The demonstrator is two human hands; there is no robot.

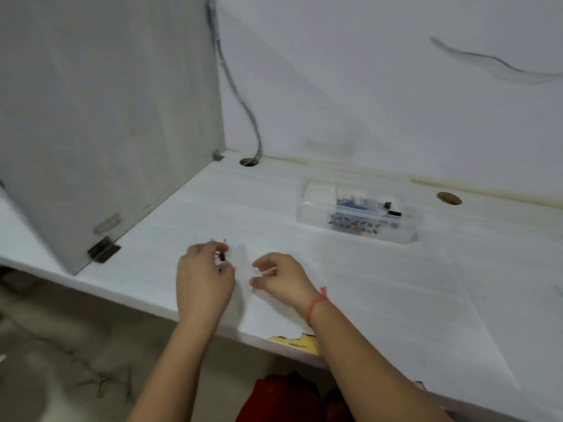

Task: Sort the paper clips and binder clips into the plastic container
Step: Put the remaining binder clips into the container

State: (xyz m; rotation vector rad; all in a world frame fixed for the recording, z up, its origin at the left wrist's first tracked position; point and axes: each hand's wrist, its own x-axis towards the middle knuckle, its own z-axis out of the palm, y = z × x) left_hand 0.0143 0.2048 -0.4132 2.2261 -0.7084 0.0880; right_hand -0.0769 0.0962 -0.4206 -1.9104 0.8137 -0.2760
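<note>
My left hand (204, 277) pinches a small black binder clip (223, 256) just above the white desk, near its front edge. Its wire handles stick up past my fingertips. My right hand (281, 277) hovers beside it with curled fingers, pinching something thin and pale that blur keeps me from naming. The clear plastic container (313, 214) stands farther back on the right, open on top. It holds blue paper clips (350, 202) in one part and black binder clips (391, 210) beside them.
A grey divider panel (106, 117) walls off the desk's left side. Two round cable holes (249, 162) (449, 198) sit along the back edge, a grey cable running down the wall into the left one. The desk's front edge is chipped (292, 341).
</note>
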